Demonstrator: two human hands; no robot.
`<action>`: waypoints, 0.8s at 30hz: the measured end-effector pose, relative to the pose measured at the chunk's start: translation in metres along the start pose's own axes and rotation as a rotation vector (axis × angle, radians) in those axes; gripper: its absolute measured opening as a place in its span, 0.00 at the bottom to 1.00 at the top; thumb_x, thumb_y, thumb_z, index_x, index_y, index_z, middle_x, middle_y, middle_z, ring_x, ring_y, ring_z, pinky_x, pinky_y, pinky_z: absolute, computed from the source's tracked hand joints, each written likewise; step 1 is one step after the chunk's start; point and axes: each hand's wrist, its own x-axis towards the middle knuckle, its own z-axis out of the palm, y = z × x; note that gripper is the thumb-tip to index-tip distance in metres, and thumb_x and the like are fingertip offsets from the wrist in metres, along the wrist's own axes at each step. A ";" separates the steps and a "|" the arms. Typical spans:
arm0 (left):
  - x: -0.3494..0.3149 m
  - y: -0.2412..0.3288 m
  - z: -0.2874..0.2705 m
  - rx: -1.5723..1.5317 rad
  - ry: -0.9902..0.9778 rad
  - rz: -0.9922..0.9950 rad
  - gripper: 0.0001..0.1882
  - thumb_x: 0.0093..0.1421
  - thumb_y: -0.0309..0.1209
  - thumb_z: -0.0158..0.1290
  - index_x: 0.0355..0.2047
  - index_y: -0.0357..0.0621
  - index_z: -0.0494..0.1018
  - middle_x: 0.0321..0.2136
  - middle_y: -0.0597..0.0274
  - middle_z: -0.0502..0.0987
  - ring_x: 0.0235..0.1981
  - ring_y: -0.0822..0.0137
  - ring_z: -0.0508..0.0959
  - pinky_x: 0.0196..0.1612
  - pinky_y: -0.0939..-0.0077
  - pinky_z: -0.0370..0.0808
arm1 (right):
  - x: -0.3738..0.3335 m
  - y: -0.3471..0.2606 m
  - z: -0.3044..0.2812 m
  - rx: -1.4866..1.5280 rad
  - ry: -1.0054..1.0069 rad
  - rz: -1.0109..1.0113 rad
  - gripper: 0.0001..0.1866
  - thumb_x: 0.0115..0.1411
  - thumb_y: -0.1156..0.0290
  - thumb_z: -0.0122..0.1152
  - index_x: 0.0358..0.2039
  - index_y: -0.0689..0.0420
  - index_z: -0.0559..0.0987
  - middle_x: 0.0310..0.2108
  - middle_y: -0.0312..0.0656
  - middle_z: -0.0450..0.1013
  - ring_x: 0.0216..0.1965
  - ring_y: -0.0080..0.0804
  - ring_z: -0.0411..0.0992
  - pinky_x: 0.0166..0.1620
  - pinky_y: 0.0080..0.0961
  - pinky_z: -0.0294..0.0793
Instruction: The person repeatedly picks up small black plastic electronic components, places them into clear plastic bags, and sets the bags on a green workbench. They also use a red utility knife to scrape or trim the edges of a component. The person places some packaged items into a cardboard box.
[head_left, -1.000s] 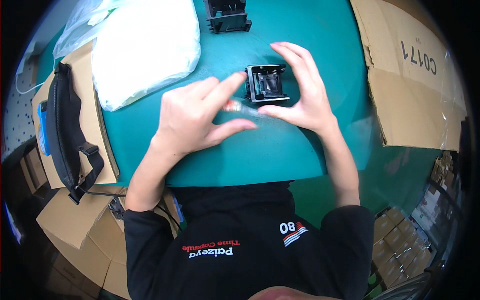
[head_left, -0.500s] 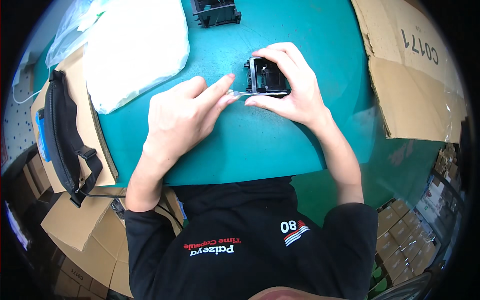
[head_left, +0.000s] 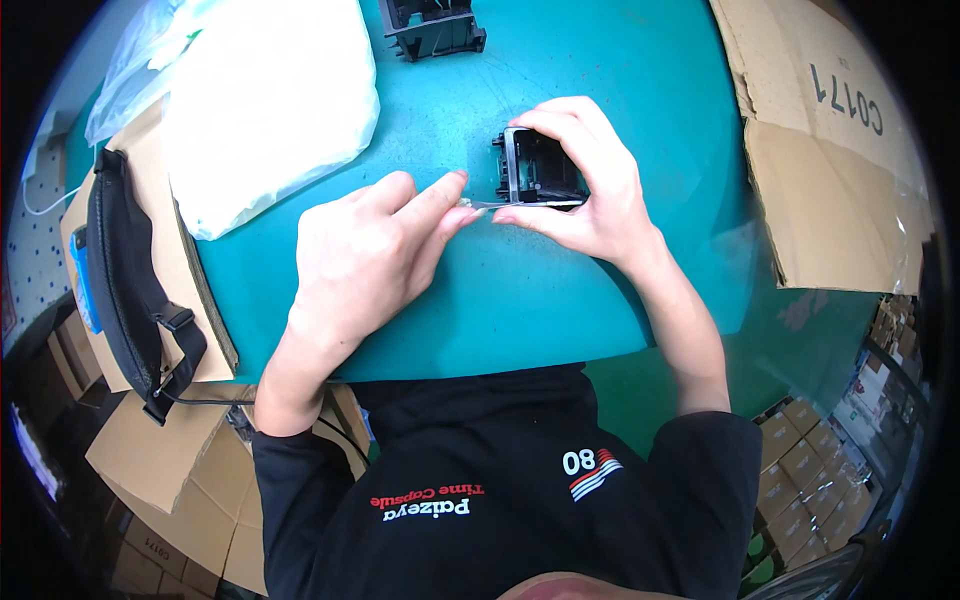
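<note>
My right hand [head_left: 590,185] grips a black plastic housing [head_left: 540,170], a hollow boxy frame with small tabs along its left side. Fingers wrap over its far and right sides, and the thumb lies along the near edge. My left hand [head_left: 370,235] is closed in a pinch on a thin, pale, narrow tool [head_left: 485,205]. Its tip meets the near left corner of the housing; the kind of tool is too small to make out. Another black plastic housing [head_left: 435,35] sits apart at the far edge of the view.
A white plastic bag [head_left: 270,110] lies at the far left of the green table [head_left: 480,310]. A black waist bag [head_left: 130,270] rests on cardboard beside it. At right stands a large cardboard box [head_left: 830,150]. Stacked small cartons [head_left: 800,480] show at lower right.
The whole scene has shifted slightly downward in view. The housing appears turned a little in my right hand, and the pale tool stays at its near edge.
</note>
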 end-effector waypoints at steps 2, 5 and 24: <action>0.001 0.000 0.000 -0.006 -0.002 -0.009 0.14 0.61 0.36 0.63 0.46 0.51 0.83 0.18 0.63 0.66 0.15 0.65 0.69 0.20 0.68 0.66 | 0.000 0.000 0.001 0.014 0.003 0.001 0.35 0.40 0.59 0.84 0.47 0.59 0.78 0.42 0.47 0.75 0.42 0.45 0.75 0.45 0.35 0.78; 0.003 0.000 -0.002 -0.004 -0.027 0.003 0.13 0.60 0.36 0.63 0.45 0.51 0.83 0.18 0.63 0.66 0.15 0.64 0.69 0.20 0.68 0.65 | 0.000 0.001 0.000 0.032 0.006 0.010 0.35 0.39 0.60 0.85 0.47 0.59 0.78 0.41 0.46 0.74 0.42 0.44 0.75 0.45 0.34 0.78; 0.009 0.006 -0.005 0.016 -0.055 -0.013 0.10 0.62 0.39 0.62 0.42 0.54 0.83 0.17 0.64 0.65 0.15 0.63 0.70 0.19 0.68 0.66 | -0.001 0.002 0.001 0.052 0.004 0.007 0.34 0.40 0.61 0.85 0.47 0.58 0.79 0.40 0.45 0.74 0.41 0.42 0.75 0.44 0.32 0.78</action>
